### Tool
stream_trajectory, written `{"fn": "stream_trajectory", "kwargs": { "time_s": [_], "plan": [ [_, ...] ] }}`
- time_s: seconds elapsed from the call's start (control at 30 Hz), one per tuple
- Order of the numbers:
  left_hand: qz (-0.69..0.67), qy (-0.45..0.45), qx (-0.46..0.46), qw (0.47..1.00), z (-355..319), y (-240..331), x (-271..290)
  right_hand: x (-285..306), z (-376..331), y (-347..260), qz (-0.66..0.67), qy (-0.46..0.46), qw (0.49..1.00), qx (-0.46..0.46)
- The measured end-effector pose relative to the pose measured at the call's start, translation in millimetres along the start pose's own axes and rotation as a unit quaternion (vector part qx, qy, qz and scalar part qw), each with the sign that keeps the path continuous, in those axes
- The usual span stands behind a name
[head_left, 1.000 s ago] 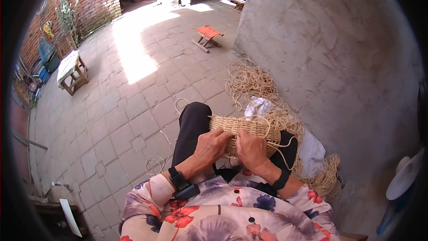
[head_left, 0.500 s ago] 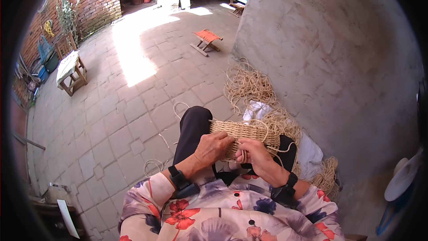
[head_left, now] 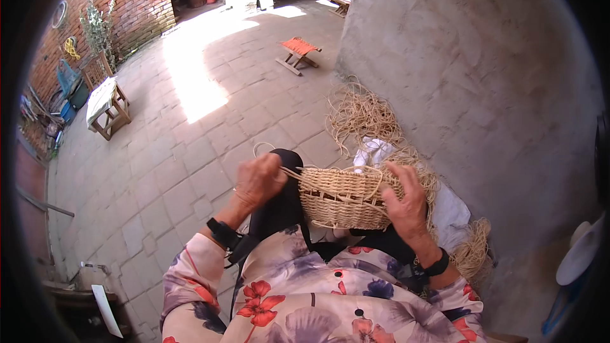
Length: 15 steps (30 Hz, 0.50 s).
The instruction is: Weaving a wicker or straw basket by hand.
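A partly woven straw-coloured basket (head_left: 343,211) lies across my lap, with a dark gap running lengthwise through its weave. My left hand (head_left: 259,183) is closed, slightly blurred, to the left of the basket above my dark-trousered knee. From it a strand of cord (head_left: 293,173) stretches right to the weave. My right hand (head_left: 408,206) is at the basket's right end, thumb and fingers apart. It appears to touch the side there, and I see nothing held in it.
Loose cord (head_left: 363,113) is heaped along the grey wall (head_left: 470,89), with white cloth (head_left: 450,215) among it. Ahead on the paving stands an orange-topped folding stool (head_left: 298,51). A wooden chair (head_left: 109,109) with a pale cover stands at left.
My hands were close together at the basket's middle and have separated. The left has gone out leftward drawing the cord; the right has moved right and its fingers have spread.
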<state>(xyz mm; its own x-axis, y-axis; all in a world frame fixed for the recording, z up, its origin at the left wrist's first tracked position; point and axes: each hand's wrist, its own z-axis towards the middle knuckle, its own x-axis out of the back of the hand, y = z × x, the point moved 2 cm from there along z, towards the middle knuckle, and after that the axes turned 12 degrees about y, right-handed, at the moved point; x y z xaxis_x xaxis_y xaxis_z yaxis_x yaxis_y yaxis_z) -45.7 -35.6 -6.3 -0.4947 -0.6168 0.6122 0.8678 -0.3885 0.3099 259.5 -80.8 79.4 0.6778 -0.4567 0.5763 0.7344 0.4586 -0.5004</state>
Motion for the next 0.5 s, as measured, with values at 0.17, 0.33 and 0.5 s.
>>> {"fn": "stream_trajectory", "kwargs": {
  "time_s": [0.17, 0.33, 0.5],
  "plan": [
    [0.273, 0.013, 0.177, 0.946, -58, -163, 66, 37, -22, 96, 0.03, 0.021, 0.98, -0.197],
    [0.449, -0.051, 0.418, 0.788, -169, -265, 184, 49, -55, 163, 0.026, 0.049, 0.966, -0.251],
    [0.27, -0.028, 0.327, 0.905, -150, -223, 137, 25, -54, 178, 0.044, 0.019, 0.954, -0.297]
  ]
}}
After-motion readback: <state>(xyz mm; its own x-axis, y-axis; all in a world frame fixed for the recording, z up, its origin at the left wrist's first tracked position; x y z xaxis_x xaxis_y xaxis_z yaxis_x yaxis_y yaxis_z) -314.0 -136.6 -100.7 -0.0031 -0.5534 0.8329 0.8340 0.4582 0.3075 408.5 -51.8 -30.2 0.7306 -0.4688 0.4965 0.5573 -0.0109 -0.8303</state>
